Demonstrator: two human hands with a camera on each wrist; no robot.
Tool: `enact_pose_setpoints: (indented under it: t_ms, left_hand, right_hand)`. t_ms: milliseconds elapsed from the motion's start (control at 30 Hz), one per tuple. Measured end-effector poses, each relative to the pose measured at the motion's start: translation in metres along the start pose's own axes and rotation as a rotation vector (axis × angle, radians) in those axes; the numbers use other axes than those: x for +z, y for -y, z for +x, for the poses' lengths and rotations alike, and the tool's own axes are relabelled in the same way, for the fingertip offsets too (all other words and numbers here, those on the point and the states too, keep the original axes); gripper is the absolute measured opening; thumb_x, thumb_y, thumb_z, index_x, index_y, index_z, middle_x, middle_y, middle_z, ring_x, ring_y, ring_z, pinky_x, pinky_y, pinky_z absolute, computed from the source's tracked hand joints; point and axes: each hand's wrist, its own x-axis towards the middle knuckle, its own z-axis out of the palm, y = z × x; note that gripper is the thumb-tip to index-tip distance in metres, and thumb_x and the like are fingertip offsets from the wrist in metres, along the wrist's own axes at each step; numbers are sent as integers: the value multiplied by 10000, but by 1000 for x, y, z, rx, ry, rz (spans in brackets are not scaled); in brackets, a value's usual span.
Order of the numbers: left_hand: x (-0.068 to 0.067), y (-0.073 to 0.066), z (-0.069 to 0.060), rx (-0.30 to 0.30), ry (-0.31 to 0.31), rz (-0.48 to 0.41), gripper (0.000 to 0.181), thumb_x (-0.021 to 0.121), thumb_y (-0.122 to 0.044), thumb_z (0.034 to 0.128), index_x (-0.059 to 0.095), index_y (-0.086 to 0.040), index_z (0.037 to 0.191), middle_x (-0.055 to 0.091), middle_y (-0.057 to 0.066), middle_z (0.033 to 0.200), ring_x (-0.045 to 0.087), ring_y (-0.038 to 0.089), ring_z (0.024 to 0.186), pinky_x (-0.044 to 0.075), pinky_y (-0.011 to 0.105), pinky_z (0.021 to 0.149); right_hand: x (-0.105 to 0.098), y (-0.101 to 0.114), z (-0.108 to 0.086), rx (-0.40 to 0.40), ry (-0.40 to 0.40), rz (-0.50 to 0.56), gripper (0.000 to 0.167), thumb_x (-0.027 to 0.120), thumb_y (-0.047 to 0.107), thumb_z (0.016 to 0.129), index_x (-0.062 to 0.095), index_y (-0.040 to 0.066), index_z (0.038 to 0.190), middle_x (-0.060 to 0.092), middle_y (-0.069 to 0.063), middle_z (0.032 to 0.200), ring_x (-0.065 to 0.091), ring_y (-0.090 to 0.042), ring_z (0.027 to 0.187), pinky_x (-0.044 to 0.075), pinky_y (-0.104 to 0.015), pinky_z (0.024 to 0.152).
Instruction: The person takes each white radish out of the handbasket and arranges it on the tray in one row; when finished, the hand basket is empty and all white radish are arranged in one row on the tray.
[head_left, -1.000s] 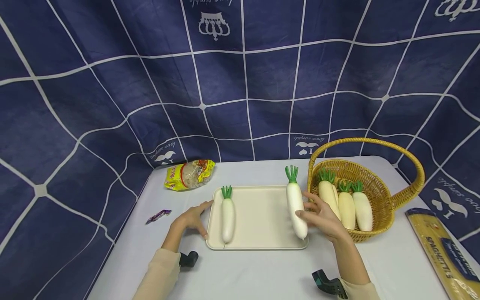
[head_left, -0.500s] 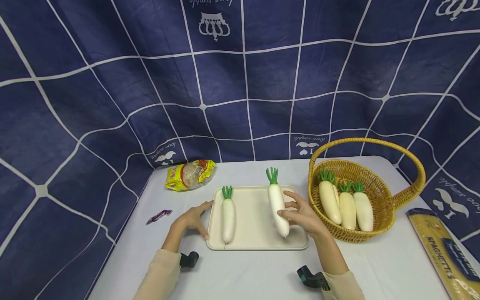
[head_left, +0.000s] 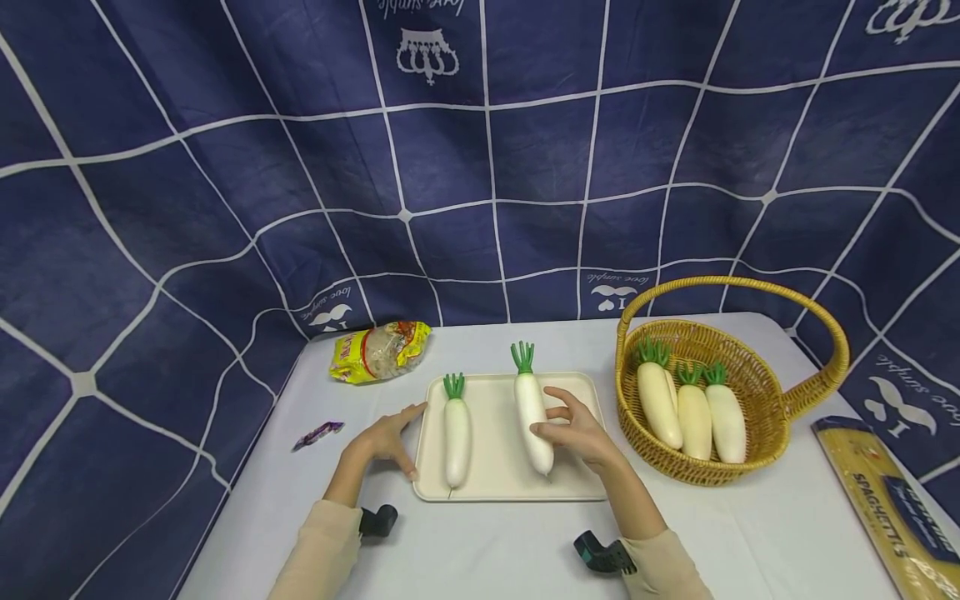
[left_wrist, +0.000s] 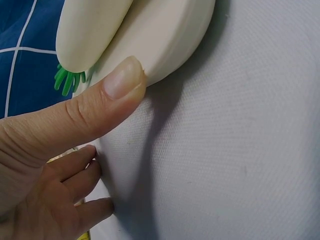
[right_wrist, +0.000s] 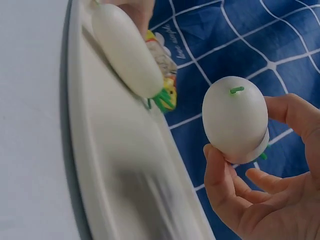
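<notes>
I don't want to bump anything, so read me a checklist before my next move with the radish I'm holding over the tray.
1. Right grip on the held radish: ok, thumb and fingers pinch its sides.
2. Firmness of that hold: cannot tell.
3. Held radish lined up with the lying radish: not ok, it slants relative to that one in the head view.
4. Room between the two: ok, bare tray shows there.
5. Left grip steadying the tray: cannot tell; it is at the left edge, but pressure doesn't show.
6. Basket out of the way: ok, it stands right of the tray, apart from the held radish.
</notes>
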Motion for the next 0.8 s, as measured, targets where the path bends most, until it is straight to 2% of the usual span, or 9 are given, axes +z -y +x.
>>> enact_pose_setpoints:
  t_ms: [267,467,700,800]
  left_hand:
    - [1,2,0,2,-2,5,1188,925,-116,440,327,-102,1466,278,236,1492,257,439,1358,241,591,1088]
    - [1,2,0,-1,-6,8,1190,929,-130,437,331,-103,1465,283,233,1492,259,440,1357,242,592,1086]
    - [1,2,1,3,-9,5,1192,931,-133,432,335,-106,1463,283,230,1492,258,449,1355,240,605,1081]
    - [0,1,0,10,-10,9,1190,931,-128,432,336,-102,1462,284,234,1490,259,451,1353,240,604,1081]
  right_hand:
    - [21,-9,13,22,-13,-15,765,711,87,765,322,10,1419,557,-225,1077,615,-219,818,528,-291,666]
    - [33,-11,21,22,-13,-61,765,722,105,752,342,-1,1407,575,-221,1068,603,-211,782,509,-278,628]
    - [44,-17,30,41,-48,-143,781,754,140,728,368,-4,1391,576,-201,1038,605,-232,809,529,-304,663]
    - [48,-21,34,51,-53,-162,799,758,143,724,353,-14,1394,580,-190,1012,603,-233,788,526,-297,641]
